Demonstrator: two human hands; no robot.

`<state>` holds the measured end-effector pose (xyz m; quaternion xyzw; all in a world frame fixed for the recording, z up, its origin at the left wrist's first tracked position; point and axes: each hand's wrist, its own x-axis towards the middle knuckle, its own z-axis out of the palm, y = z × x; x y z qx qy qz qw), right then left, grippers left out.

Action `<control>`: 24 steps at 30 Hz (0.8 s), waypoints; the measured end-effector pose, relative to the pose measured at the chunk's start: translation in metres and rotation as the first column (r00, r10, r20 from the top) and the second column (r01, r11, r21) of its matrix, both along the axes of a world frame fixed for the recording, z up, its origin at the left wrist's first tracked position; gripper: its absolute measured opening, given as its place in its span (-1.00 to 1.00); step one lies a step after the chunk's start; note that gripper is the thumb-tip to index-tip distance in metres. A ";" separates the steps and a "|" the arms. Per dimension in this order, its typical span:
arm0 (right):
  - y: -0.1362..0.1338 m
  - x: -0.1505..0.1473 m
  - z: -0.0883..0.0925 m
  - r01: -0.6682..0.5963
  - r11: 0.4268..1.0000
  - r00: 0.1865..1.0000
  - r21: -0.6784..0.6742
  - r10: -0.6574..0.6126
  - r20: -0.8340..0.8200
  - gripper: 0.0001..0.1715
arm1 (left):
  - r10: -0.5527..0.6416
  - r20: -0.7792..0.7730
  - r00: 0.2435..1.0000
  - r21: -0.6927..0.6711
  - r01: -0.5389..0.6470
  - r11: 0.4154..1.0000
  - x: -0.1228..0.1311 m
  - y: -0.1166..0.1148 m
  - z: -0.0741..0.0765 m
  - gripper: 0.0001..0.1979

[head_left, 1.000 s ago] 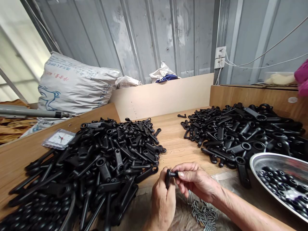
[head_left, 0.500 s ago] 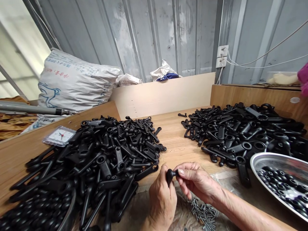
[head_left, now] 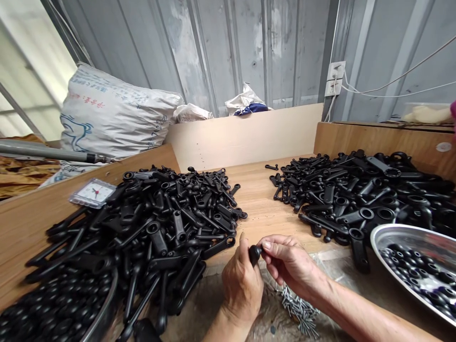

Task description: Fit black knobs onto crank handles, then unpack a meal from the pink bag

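Black part (head_left: 254, 255) has turned, and right hand (head_left: 286, 256) has drawn in toward left hand (head_left: 242, 282)

Half a second ago more of a thin stem showed between the two hands; now the black part presents a rounded end and the stem is mostly hidden. The view has also swung slightly, so the heaps sit a little higher.

The left hand is closed around the black part, whose rounded end shows between thumb and forefinger, above the near edge of the work area. The right hand is narrowed to a pinch, thumb and forefinger on a dark tip (head_left: 261, 248) just beside that end; whether the tip and the part are one piece cannot be told.

Below the right hand, small metal pins (head_left: 299, 311) lie loose on a crumpled plastic sheet (head_left: 265, 327). At the near left, a bowl (head_left: 107, 308) is full of black balls (head_left: 53, 304); at the right, a metal basin (head_left: 415, 232) holds black knobs (head_left: 415, 270).

Beyond, two heaps of black handles, a left heap (head_left: 171, 218) and a right heap (head_left: 359, 194), lie apart on the wooden tabletop (head_left: 254, 197). A small square clock (head_left: 93, 193) rests against the left heap. Behind stand a pale board (head_left: 249, 137), a bulging white sack (head_left: 117, 114) and a grey metal wall (head_left: 235, 52) with sockets (head_left: 335, 78).
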<state>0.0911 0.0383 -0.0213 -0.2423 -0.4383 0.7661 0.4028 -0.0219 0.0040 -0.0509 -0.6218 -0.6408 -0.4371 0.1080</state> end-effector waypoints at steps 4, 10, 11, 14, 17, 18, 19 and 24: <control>0.003 0.004 0.007 -0.089 0.994 0.994 0.066 0.084 0.070 -0.45 | -0.110 0.629 0.770 -0.242 0.328 0.913 0.001 0.001 0.007 -0.56; 0.016 0.021 0.009 -0.151 0.974 0.976 0.169 0.119 0.183 -0.38 | -0.070 0.880 0.470 -0.212 0.519 0.828 0.004 0.001 0.020 -0.65; 0.018 0.022 0.006 -0.136 0.976 0.976 0.173 0.102 0.190 -0.36 | -0.038 0.880 0.474 -0.233 0.500 0.834 0.005 0.001 0.021 -0.63; 0.026 0.019 -0.007 -0.124 0.975 0.967 0.182 0.078 0.242 -0.43 | -0.003 0.868 0.497 -0.272 0.480 0.834 0.008 0.007 0.021 -0.66; 0.033 0.015 -0.022 -0.099 0.974 0.943 0.202 0.027 0.331 -0.59 | 0.050 0.850 0.524 -0.312 0.426 0.849 0.004 0.014 0.017 -0.69; 0.036 0.015 -0.026 -0.094 0.973 0.932 0.210 0.012 0.363 -0.63 | 0.069 0.847 0.527 -0.322 0.406 0.856 0.000 0.016 0.016 -0.66; 0.038 0.016 -0.030 -0.092 0.972 0.920 0.218 0.000 0.391 -0.66 | 0.081 0.846 0.527 -0.325 0.390 0.861 -0.004 0.017 0.016 -0.59; 0.056 0.030 -0.027 -0.001 0.949 0.863 0.315 -0.159 0.480 -0.70 | 0.053 0.848 0.527 -0.287 0.374 0.882 -0.026 0.016 0.025 -0.54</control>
